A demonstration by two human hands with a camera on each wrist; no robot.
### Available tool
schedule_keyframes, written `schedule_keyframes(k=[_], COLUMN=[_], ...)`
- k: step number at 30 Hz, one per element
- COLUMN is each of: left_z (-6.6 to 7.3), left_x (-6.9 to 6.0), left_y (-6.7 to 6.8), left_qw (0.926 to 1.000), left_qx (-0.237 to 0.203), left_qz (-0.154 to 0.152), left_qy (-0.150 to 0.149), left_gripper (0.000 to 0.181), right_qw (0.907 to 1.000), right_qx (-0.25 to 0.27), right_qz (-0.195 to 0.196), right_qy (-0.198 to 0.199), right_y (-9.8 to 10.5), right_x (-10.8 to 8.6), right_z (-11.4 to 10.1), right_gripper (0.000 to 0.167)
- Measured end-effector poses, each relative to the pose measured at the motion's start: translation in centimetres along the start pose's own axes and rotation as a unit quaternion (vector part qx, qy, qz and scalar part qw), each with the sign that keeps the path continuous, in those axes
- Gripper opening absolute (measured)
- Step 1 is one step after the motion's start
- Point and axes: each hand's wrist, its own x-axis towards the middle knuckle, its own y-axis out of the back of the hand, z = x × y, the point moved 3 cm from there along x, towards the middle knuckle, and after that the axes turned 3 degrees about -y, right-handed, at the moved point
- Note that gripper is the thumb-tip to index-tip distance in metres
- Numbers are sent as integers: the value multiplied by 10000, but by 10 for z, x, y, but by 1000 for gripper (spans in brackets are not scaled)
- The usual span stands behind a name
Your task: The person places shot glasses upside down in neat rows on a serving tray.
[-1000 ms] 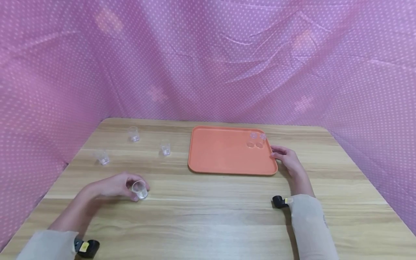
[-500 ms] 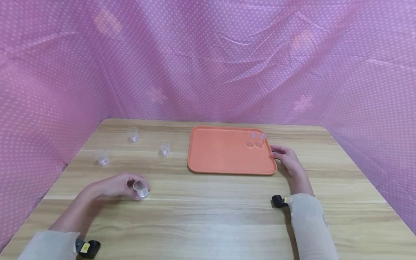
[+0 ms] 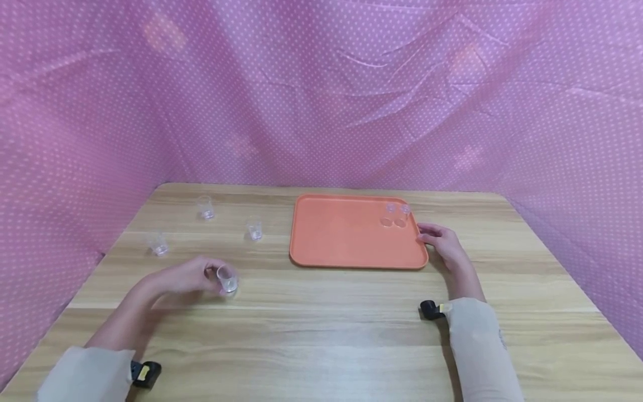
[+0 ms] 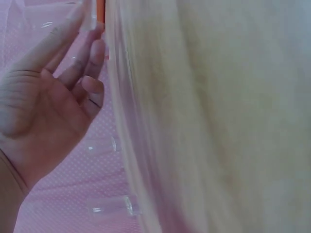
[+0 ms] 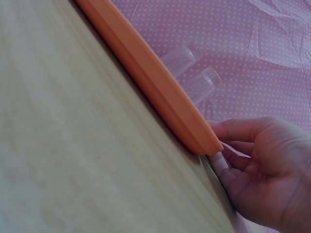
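My left hand (image 3: pixel 193 276) holds a small clear cup (image 3: pixel 228 280) between thumb and fingers, low over the table at the left. Only part of that cup (image 4: pixel 89 14) shows at the top of the left wrist view. At the right edge of an orange tray (image 3: pixel 346 240), my right hand (image 3: pixel 444 245) pinches the rim; the right wrist view shows its thumb and fingers at the tray's corner. Two clear cups seem to stand upside down near the tray's back right corner; the nearer-right cup (image 5: pixel 201 86) shows from the side.
Three more clear cups stand on the wooden table (image 3: pixel 321 329) at the left: a back cup (image 3: pixel 206 209), a left cup (image 3: pixel 159 244) and a cup nearer the tray (image 3: pixel 255 230). Pink dotted cloth (image 3: pixel 321 111) hangs behind and at both sides.
My left hand has carried its cup a little to the right and away from me, toward the tray. The right hand stays on the tray's edge.
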Motion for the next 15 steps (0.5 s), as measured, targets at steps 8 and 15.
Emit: schedule_keyframes(k=[8,15], left_z=[9,18], left_x=[22,49], left_y=[0,1], left_qw=[9996,9995], left_qx=[-42,-61], left_qz=[120,225], left_qy=[267,196], left_gripper=[35,38], right_qw=[9999,9999], right_qx=[114,115], right_qz=[22,17], right_qy=[65,82], right_y=[0,0], right_x=[-1,-2], right_z=[-2,-1], right_gripper=[47,45])
